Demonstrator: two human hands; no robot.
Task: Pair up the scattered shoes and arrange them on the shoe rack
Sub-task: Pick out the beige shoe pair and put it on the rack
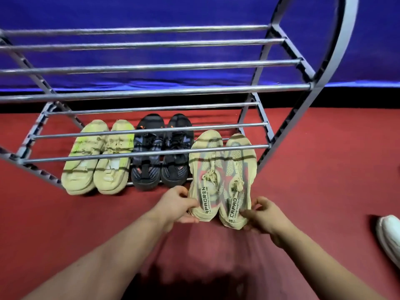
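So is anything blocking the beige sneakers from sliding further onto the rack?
Nothing visible does. The beige sneakers, held at the heels by the left hand and right hand, point into the gap between the black sneakers and the rack's side frame.

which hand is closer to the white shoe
Right. The right hand grips the right beige shoe, left of the white shoe; the left hand grips the left beige shoe, farther away.

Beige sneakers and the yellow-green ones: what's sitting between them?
The black sneakers, side by side on the shoe rack's bottom bars, shown in the head view.
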